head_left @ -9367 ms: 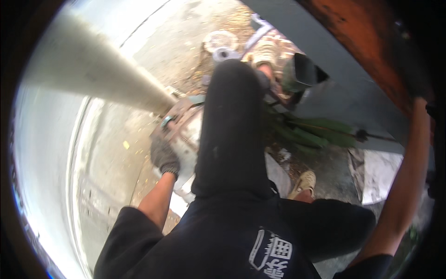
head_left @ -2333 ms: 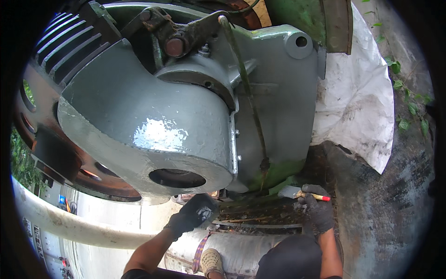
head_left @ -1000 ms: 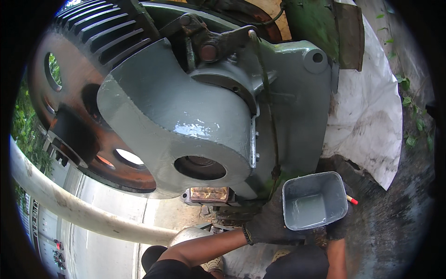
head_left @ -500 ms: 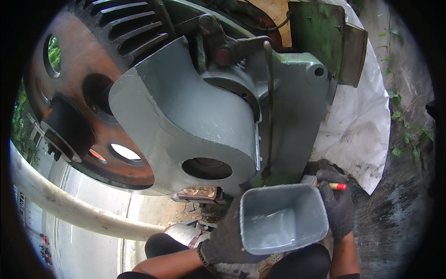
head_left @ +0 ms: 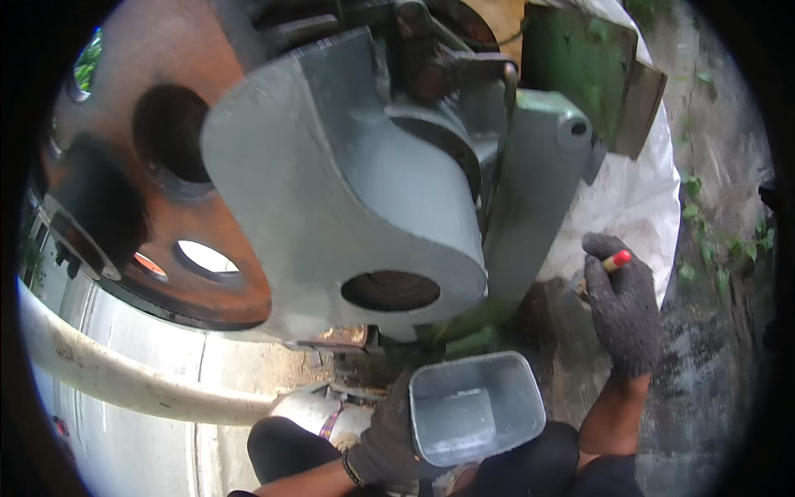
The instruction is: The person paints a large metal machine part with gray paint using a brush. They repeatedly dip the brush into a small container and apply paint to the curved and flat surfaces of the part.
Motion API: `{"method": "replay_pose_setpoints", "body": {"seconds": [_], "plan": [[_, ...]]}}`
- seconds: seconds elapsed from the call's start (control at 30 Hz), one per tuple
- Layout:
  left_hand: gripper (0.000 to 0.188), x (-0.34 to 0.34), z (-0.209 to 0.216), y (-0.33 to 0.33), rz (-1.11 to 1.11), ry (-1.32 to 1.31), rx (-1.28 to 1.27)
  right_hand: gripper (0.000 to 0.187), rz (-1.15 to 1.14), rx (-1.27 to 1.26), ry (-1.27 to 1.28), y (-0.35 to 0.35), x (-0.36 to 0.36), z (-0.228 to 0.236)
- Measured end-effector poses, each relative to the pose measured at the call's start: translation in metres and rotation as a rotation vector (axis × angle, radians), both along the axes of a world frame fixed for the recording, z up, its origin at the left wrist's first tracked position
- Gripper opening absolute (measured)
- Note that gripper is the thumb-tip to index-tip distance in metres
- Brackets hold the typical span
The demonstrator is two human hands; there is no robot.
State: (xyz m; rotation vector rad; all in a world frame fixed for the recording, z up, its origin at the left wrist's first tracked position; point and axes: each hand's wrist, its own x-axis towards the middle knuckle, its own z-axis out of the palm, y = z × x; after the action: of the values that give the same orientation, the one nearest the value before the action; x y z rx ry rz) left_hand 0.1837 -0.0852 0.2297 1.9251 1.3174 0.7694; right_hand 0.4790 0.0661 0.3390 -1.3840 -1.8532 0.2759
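Observation:
My left hand (head_left: pixel 385 443), in a dark glove, is closed on the side of a square-mouthed tub (head_left: pixel 520 431) with grey paint inside. The tub is held above my knees, its opening facing up. My gloved right hand (head_left: pixel 623 311) is raised to the right of the tub, closed round a paintbrush (head_left: pixel 614 262) with a red-tipped handle. The brush's bristles are mostly hidden by the fingers. Ahead of both hands stands a large grey-painted machine part (head_left: pixel 331 224) with a round hole low on its face.
On the left is a big rusty wheel (head_left: pixel 199 83) with round holes. A pale curved pipe (head_left: pixel 149 377) runs below it. White sheeting (head_left: pixel 613 203) hangs beside a green metal box (head_left: pixel 575 70) at the right. A stained wall (head_left: pixel 720 141) with creeping plants borders the right side.
My right hand has moved up and right, away from the tub, with the paintbrush in it. The tub sits slightly lower and further left. The view has shifted somewhat.

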Motion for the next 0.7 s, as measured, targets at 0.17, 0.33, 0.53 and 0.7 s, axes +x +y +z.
{"method": "replay_pose_setpoints", "body": {"seconds": [0.17,0.33,0.53,0.7], "plan": [[0.109,-0.015,-0.020,-0.001,-0.061,0.084,-0.073,0.027,0.022,0.226,-0.399,0.005,0.003,-0.028],[0.130,-0.008,-0.037,-0.008,-0.052,-0.171,-0.022,0.026,-0.054,0.223,-0.346,-0.013,-0.006,-0.021],[0.123,-0.016,-0.033,0.006,-0.142,-0.063,-0.063,0.025,-0.054,0.067,0.325,-0.025,-0.020,0.001],[0.110,-0.026,-0.021,0.009,-0.123,-0.111,-0.115,0.028,-0.222,0.400,-0.380,-0.009,-0.005,0.041]]}}
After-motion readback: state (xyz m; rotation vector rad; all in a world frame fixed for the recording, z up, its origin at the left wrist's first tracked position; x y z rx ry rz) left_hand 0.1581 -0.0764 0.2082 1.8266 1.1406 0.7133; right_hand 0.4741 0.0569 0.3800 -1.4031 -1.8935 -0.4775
